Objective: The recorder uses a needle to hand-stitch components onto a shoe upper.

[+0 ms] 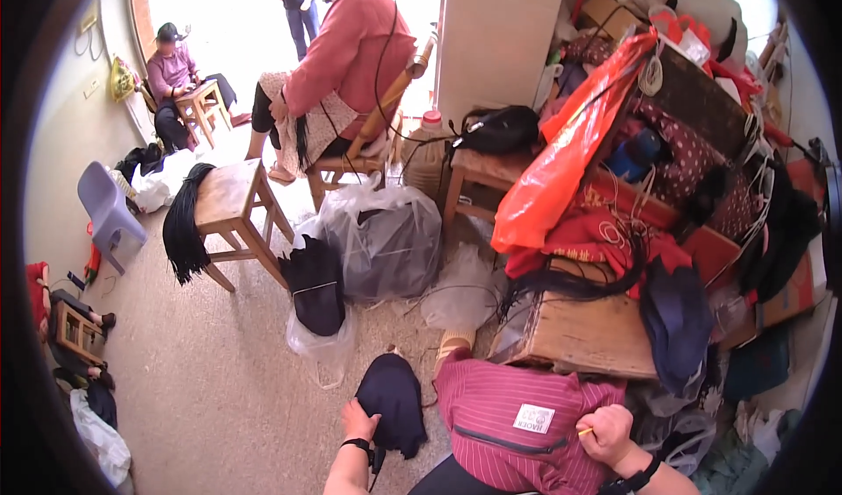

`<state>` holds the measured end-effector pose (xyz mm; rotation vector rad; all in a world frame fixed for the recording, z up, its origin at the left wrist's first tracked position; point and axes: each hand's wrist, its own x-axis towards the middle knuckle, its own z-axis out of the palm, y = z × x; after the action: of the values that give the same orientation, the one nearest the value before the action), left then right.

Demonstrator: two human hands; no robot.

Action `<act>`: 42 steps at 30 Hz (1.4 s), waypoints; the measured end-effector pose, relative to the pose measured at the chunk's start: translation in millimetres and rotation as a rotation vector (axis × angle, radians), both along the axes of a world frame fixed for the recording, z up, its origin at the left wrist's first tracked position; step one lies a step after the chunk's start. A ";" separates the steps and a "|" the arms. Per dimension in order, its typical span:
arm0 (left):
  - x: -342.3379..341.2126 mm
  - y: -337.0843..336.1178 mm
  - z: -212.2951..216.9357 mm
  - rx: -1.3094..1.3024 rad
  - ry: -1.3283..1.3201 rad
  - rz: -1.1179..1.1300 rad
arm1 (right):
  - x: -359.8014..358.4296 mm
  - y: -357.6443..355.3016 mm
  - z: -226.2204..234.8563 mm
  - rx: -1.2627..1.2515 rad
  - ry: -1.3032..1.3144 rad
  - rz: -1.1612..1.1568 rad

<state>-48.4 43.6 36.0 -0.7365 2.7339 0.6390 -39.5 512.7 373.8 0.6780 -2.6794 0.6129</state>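
My left hand (358,422) grips the left edge of a dark navy cloth piece (390,398), rounded at the top and ragged at the bottom, beside my lap. My thumb lies against the cloth; the fingertips under it are partly hidden. My right hand (607,435) is closed in a fist over the right side of my lap. A short, thin yellow stick (586,431) pokes out of that fist; the rest of it is hidden. Across my lap lies a maroon pinstriped cloth (491,398) with a dark zip and a white label.
A wooden bench (588,333) ahead carries dark navy cloth (675,320) and a heap of red bags and cords. Plastic bags (381,241) of dark material stand on the floor. A stool (230,199) holds black strands. A seated person (351,56) is beyond.
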 end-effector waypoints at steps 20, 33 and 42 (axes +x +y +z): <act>-31.7 32.1 -23.8 -0.278 -0.130 0.021 | -2.3 4.0 -8.3 -0.040 0.040 -0.008; -24.4 41.6 -12.8 -0.393 -0.102 -0.060 | 2.3 3.7 -4.6 -0.051 0.058 -0.020; -33.0 32.6 -22.7 -0.369 -0.016 0.092 | 2.9 3.0 -3.6 -0.046 0.072 -0.020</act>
<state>-81.4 76.2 13.3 -0.9446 2.8493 0.1404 -36.6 515.7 370.2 0.6481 -2.5944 0.6304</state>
